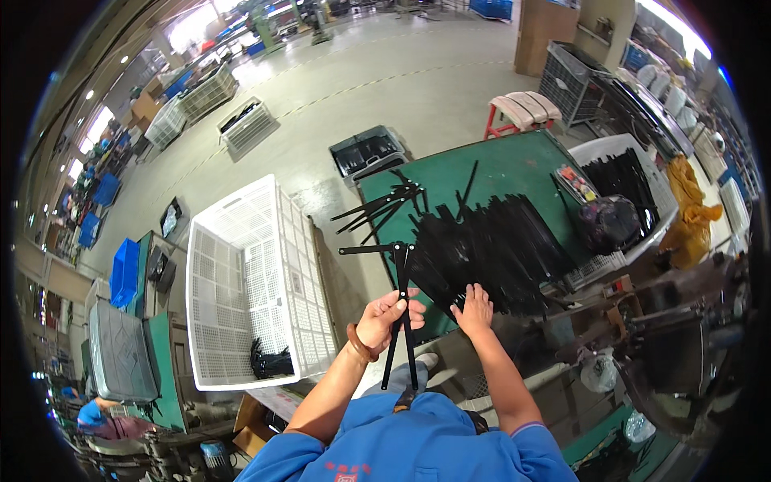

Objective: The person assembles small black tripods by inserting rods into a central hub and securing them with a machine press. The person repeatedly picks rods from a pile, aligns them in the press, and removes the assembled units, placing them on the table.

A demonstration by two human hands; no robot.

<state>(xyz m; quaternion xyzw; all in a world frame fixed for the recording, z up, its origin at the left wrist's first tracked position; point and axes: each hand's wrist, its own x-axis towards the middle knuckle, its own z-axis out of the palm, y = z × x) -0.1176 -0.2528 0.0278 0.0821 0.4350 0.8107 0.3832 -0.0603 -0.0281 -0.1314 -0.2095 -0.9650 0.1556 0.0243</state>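
At the far left, low down, a person in a blue top [90,414] bends beside a grey bin [120,353]. Right of that stands a large white plastic crate [241,281], tilted on its side, with a small bunch of black parts [269,363] lying in its lower corner.

Next comes the left hand [387,320], with a brown band on its wrist. It is closed around a few long black strips [401,321], which hang down toward the blue shirt and reach up past the fingers to the table edge. One more strip sticks out sideways to the left at their top.

Just to the right, the right hand [474,309] lies flat with fingers spread narrow, touching the near edge of a big pile of black strips [498,245]. It holds nothing that I can see. The pile covers much of a green table [514,161].

Further right, a white tub [610,149] holds more black strips, and a yellow cloth [691,213] lies beyond it.
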